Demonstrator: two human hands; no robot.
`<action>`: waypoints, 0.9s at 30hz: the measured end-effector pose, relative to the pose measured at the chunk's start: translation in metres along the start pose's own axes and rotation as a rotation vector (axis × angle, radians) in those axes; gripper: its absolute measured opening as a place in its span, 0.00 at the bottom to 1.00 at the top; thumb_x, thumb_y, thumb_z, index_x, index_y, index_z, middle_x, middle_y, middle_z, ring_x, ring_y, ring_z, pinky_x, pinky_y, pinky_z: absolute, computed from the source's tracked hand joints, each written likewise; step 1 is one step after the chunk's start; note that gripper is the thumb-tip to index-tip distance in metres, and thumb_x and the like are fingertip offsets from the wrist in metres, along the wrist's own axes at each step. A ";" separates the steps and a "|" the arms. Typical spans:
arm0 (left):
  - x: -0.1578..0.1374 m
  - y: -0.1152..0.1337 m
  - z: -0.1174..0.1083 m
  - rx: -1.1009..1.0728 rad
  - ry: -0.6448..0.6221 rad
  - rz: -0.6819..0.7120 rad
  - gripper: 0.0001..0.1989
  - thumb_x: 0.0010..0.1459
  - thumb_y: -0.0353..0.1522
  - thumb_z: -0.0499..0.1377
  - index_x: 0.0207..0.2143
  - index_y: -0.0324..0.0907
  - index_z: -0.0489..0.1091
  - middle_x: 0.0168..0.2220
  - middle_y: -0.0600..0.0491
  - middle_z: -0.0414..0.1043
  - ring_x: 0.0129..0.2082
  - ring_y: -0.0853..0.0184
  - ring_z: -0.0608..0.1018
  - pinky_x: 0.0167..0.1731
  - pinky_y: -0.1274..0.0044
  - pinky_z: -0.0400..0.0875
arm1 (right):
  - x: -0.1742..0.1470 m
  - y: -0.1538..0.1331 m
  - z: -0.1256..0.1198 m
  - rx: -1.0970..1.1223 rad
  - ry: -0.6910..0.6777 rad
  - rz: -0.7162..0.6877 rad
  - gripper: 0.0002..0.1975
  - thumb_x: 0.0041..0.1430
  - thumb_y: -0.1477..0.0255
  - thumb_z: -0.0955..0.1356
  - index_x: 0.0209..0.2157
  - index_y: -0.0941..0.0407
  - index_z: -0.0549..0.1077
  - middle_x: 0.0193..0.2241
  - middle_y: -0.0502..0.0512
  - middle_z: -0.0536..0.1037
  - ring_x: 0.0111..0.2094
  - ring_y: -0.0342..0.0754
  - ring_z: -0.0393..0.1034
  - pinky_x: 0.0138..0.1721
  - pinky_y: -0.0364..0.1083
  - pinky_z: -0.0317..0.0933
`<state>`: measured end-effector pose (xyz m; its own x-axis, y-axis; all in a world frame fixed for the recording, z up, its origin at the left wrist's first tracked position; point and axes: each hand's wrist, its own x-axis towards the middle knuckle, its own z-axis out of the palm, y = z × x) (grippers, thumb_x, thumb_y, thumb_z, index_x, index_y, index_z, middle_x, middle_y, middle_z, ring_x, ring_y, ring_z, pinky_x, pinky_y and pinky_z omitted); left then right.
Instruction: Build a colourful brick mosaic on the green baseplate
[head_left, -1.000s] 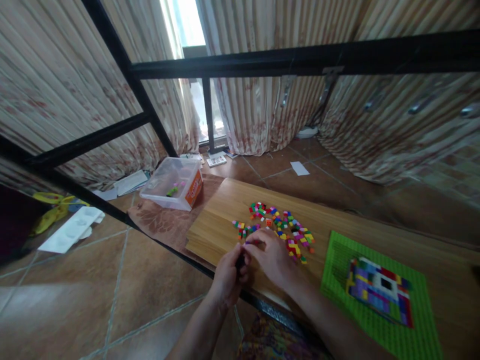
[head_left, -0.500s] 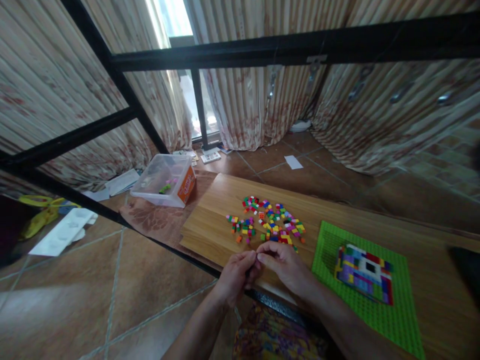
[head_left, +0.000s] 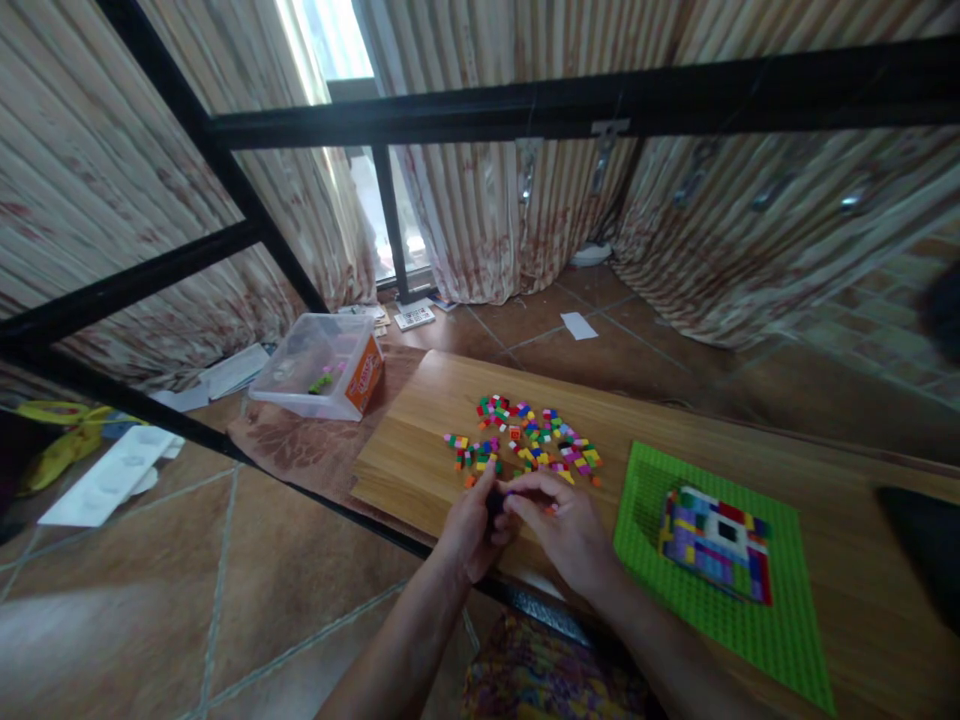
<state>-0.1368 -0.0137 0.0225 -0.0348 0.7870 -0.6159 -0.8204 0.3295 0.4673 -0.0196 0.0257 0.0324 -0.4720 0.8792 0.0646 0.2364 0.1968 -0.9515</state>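
Observation:
Both hands meet at the front edge of the wooden board, just before a pile of loose toy bricks (head_left: 544, 440) in many colours. My right hand (head_left: 568, 520) pinches a small purple brick (head_left: 511, 493) between thumb and fingertips. My left hand (head_left: 466, 528) has its fingers curled, thumb pointing up; a dark patch in its grasp is too small and shaded to make out. To the right lies a green baseplate (head_left: 634, 530), bearing a low multicoloured block build (head_left: 712, 540) with a black square framed in white on top.
A clear plastic box (head_left: 315, 365) with an orange label and a few pieces inside stands on a brown cloth (head_left: 300, 440) at the left. Black metal bars (head_left: 450, 120) cross the far side. A dark object (head_left: 919, 540) sits at the board's right end (head_left: 847, 570).
My left thumb has lifted away from the pinch and now points upward. A purple brick shows at my right fingertips. The whole view has shifted slightly.

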 end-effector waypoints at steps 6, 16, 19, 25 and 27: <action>-0.009 0.000 -0.011 -0.072 -0.008 -0.030 0.15 0.54 0.39 0.61 0.26 0.37 0.63 0.19 0.60 0.58 0.13 0.82 0.58 0.11 0.88 0.44 | 0.008 -0.005 0.009 -0.315 -0.054 -0.266 0.06 0.53 0.76 0.69 0.33 0.53 0.76 0.33 0.52 0.78 0.39 0.49 0.69 0.44 0.50 0.62; 0.033 0.083 -0.040 0.719 0.543 0.938 0.17 0.57 0.41 0.55 0.21 0.40 0.65 0.16 0.61 0.57 0.16 0.76 0.58 0.18 0.80 0.51 | 0.149 0.016 0.008 -0.738 -0.209 -0.351 0.17 0.63 0.71 0.63 0.53 0.58 0.69 0.53 0.63 0.71 0.54 0.52 0.64 0.55 0.52 0.56; 0.063 0.100 -0.038 0.904 0.602 1.099 0.17 0.59 0.38 0.52 0.20 0.40 0.66 0.18 0.58 0.63 0.21 0.72 0.65 0.23 0.79 0.56 | 0.156 0.026 0.013 -0.750 -0.292 -0.412 0.16 0.63 0.71 0.64 0.51 0.59 0.71 0.51 0.62 0.73 0.53 0.52 0.65 0.55 0.52 0.56; 0.091 0.086 -0.023 0.973 0.553 1.120 0.18 0.61 0.38 0.51 0.21 0.41 0.67 0.20 0.57 0.65 0.23 0.71 0.67 0.27 0.79 0.58 | 0.136 0.036 0.003 -0.760 -0.389 -0.495 0.12 0.63 0.72 0.63 0.46 0.57 0.74 0.46 0.60 0.75 0.49 0.51 0.67 0.53 0.51 0.58; 0.093 0.077 -0.018 0.998 0.523 1.128 0.18 0.62 0.38 0.50 0.22 0.41 0.67 0.21 0.56 0.67 0.24 0.71 0.68 0.29 0.79 0.60 | 0.127 0.036 -0.001 -0.760 -0.406 -0.527 0.12 0.63 0.74 0.62 0.45 0.58 0.74 0.45 0.61 0.76 0.48 0.51 0.68 0.52 0.51 0.59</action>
<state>-0.2134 0.0756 -0.0098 -0.6947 0.6643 0.2759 0.4389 0.0875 0.8943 -0.0699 0.1455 0.0064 -0.8925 0.4137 0.1796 0.3256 0.8666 -0.3782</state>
